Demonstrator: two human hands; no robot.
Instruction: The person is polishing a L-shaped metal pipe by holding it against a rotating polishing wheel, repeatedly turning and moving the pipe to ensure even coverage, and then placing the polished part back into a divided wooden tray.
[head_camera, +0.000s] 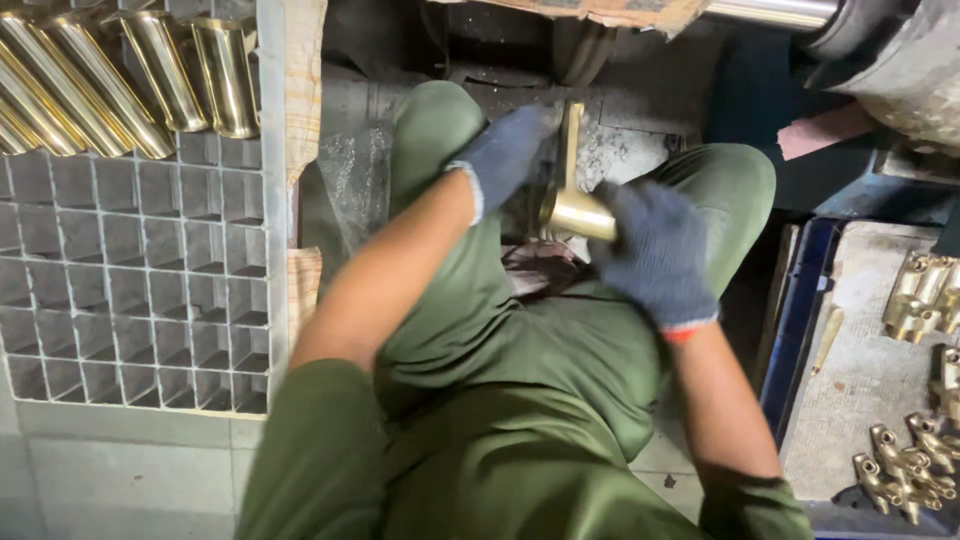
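Both gloved hands on a brass fitting over our knees
Our left hand (505, 150) steadies its stem, right hand (655, 250) fingers wrapped round the barrel of the fitting (575, 200); it looks heavy, stiff, slick – best gripped at the barrel

— What can't you make out near the hands?

— The right hand (655, 255) is smeared by motion; its fingers cover one end of the brass fitting (572, 195), so the grip there is unclear.

— And the left hand (505, 155)?

— Its glove hides the fitting's far side.

— Anything cut off?

— The brass tubes (120, 75) beyond the left hand run off the top edge. The small brass parts (915, 465) out past the right hand run off the right edge, too small to tell apart.
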